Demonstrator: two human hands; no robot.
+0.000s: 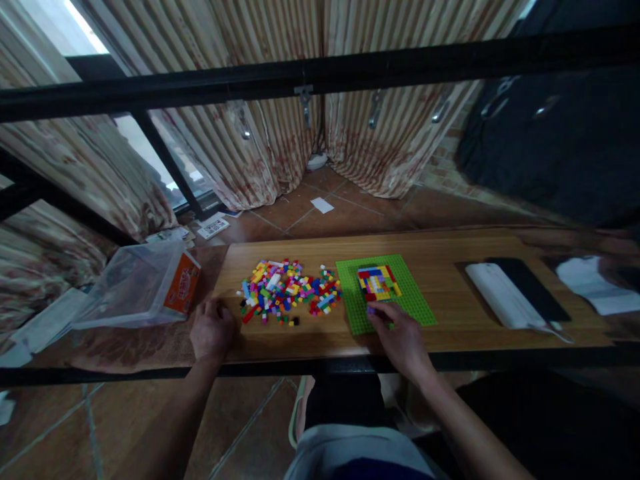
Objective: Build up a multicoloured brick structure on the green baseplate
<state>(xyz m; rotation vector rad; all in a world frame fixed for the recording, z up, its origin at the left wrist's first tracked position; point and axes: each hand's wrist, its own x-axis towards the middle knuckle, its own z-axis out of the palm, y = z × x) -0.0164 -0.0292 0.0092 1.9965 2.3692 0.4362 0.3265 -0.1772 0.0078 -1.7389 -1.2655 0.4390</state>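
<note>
A green baseplate (417,300) lies on the wooden table (450,253) with a small patch of coloured bricks (377,281) built on it. My right hand (400,337) rests on the plate's near edge, fingers pinched on a small purple brick (371,310) just below the built patch. A loose pile of small coloured bricks (287,290) lies to the left of the plate. My left hand (213,328) rests on the table by the pile's near left corner, fingers curled, nothing visible in it.
A clear plastic box with an orange label (145,285) lies on its side at the left. A white oblong device (497,293), a black flat object (533,288) and white paper (593,283) lie at the right. A black bar (320,73) crosses overhead; curtains hang behind.
</note>
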